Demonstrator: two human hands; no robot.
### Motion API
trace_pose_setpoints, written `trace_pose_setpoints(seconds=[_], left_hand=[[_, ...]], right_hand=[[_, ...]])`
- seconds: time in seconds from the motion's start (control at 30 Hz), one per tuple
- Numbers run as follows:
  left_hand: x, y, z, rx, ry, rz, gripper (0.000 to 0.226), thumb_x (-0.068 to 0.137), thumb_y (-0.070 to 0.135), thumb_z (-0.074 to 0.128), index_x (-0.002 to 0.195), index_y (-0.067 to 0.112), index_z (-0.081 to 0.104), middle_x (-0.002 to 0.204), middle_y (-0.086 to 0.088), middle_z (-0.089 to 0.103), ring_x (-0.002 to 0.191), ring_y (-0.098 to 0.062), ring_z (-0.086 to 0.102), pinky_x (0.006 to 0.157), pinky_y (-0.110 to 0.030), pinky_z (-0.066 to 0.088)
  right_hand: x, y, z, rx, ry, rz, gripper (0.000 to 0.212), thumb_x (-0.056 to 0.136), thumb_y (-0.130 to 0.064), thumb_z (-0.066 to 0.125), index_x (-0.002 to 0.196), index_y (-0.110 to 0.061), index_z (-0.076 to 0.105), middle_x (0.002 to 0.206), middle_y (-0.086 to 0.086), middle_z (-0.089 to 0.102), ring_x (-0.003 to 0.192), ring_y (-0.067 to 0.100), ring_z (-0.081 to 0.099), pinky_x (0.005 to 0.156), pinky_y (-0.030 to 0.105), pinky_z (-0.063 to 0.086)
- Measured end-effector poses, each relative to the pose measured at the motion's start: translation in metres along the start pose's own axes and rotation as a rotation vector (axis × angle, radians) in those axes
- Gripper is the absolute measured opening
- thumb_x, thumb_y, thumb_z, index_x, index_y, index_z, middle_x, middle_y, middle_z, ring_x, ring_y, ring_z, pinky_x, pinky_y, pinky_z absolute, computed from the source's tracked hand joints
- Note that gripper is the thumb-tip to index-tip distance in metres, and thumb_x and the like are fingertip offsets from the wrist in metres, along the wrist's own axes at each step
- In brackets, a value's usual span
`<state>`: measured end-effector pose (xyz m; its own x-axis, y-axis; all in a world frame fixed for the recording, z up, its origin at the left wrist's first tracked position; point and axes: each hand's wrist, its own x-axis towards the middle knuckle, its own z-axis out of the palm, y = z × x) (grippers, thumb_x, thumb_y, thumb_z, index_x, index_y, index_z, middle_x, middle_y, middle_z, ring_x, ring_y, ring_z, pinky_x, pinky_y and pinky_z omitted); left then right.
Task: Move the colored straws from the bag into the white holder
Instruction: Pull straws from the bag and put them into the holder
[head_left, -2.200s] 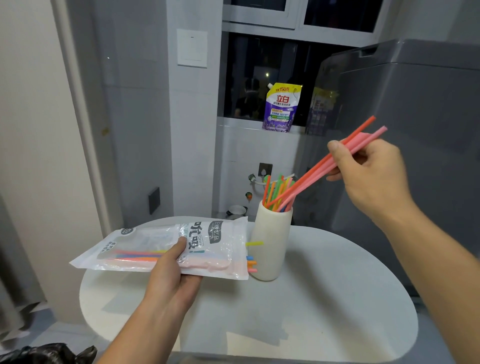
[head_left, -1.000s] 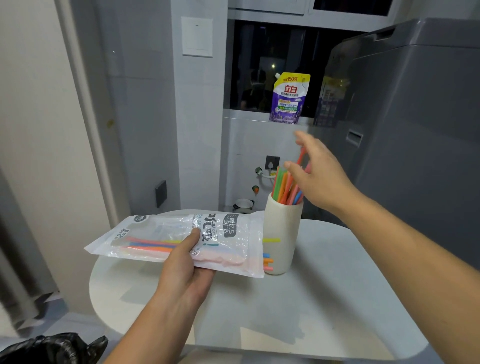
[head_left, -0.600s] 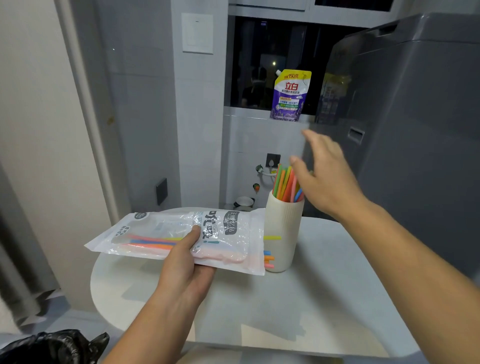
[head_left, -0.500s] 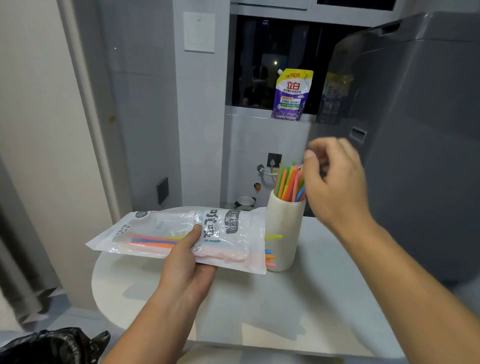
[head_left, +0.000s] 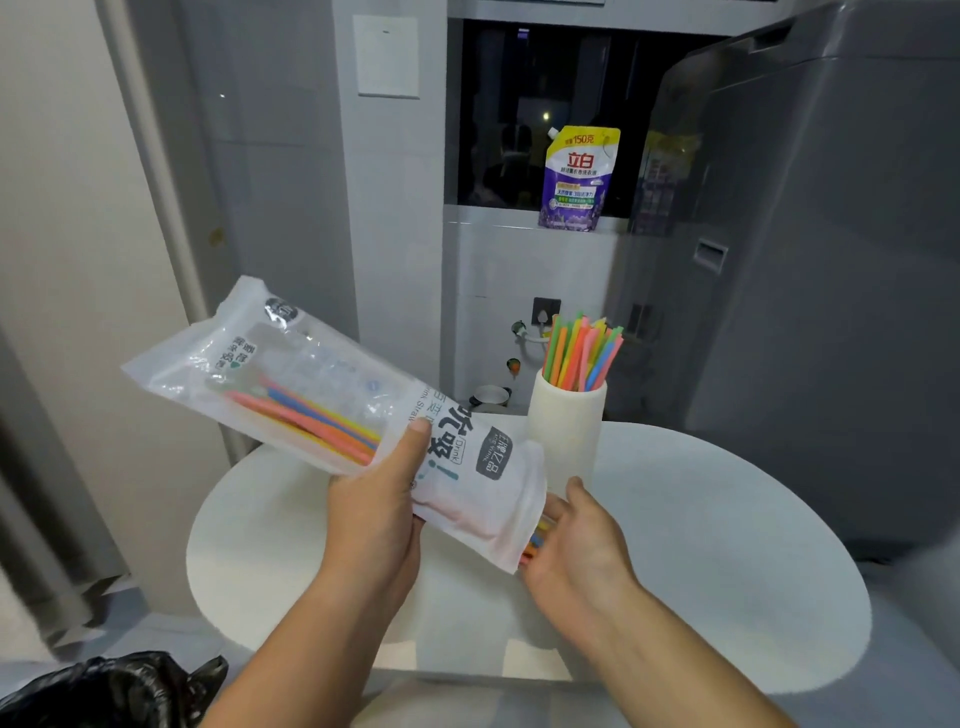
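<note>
My left hand (head_left: 379, 514) grips a clear plastic bag (head_left: 322, 374) at its printed middle and holds it tilted over the table, mouth down and to the right. Colored straws (head_left: 311, 421) lie inside it, and a few straw tips (head_left: 537, 538) stick out of the mouth. My right hand (head_left: 576, 551) is cupped at that mouth with the thumb apart; the tips rest against its fingers, which the bag partly hides. The white holder (head_left: 566, 431) stands upright just behind the bag, with several straws (head_left: 582, 353) fanned out of its top.
The round white table (head_left: 727, 545) carries the holder. A grey washing machine (head_left: 831, 260) stands close on the right. A purple detergent pouch (head_left: 576, 179) sits on the window ledge behind. A black plastic bag (head_left: 104, 691) lies on the floor at lower left.
My right hand let go of the straws in the holder and came down to the bag's mouth. My left hand raised the bag's far end, tilting the mouth downward.
</note>
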<state>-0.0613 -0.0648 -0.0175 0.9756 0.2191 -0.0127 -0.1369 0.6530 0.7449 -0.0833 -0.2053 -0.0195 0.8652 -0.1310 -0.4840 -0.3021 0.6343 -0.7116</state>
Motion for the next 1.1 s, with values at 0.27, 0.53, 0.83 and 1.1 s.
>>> trace_pose_setpoints(seconds=[0.27,0.53,0.83,1.1], left_hand=[[0.001,0.004,-0.002,0.052,0.055,0.063,0.026,0.092,0.006,0.072,0.117,0.003,0.073,0.114,-0.013,0.080,0.105,-0.028,0.077,0.088,-0.041,0.062],[0.016,0.016,-0.021,-0.111,0.141,-0.152,0.023,0.100,0.011,0.063,0.120,0.003,0.070,0.112,-0.010,0.081,0.100,-0.022,0.078,0.082,-0.039,0.065],[0.015,0.013,-0.021,-0.164,0.130,-0.210,0.016,0.100,0.009,0.062,0.113,0.003,0.070,0.109,-0.011,0.081,0.097,-0.022,0.079,0.094,-0.045,0.059],[0.015,0.012,-0.020,-0.173,0.155,-0.224,0.014,0.100,0.008,0.062,0.110,0.004,0.070,0.109,-0.011,0.081,0.092,-0.021,0.080,0.090,-0.043,0.060]], right_hand=[[0.002,0.017,-0.007,-0.339,-0.046,-0.085,0.039,0.104,-0.036,0.047,0.106,-0.008,0.073,0.084,0.015,0.078,0.073,0.030,0.073,0.057,0.036,0.059],[0.003,0.002,-0.013,-0.716,-0.089,-0.478,0.025,0.100,-0.027,0.056,0.086,-0.014,0.072,0.053,-0.013,0.060,0.048,0.006,0.050,0.047,0.020,0.041],[0.006,-0.026,-0.028,-0.813,-0.166,-0.557,0.012,0.094,-0.018,0.068,0.090,-0.010,0.076,0.054,-0.004,0.063,0.050,0.009,0.055,0.053,0.021,0.049],[0.002,-0.023,-0.026,-0.813,-0.253,-0.556,0.009,0.089,-0.018,0.073,0.087,-0.009,0.075,0.063,0.007,0.066,0.053,0.013,0.059,0.050,0.025,0.051]])
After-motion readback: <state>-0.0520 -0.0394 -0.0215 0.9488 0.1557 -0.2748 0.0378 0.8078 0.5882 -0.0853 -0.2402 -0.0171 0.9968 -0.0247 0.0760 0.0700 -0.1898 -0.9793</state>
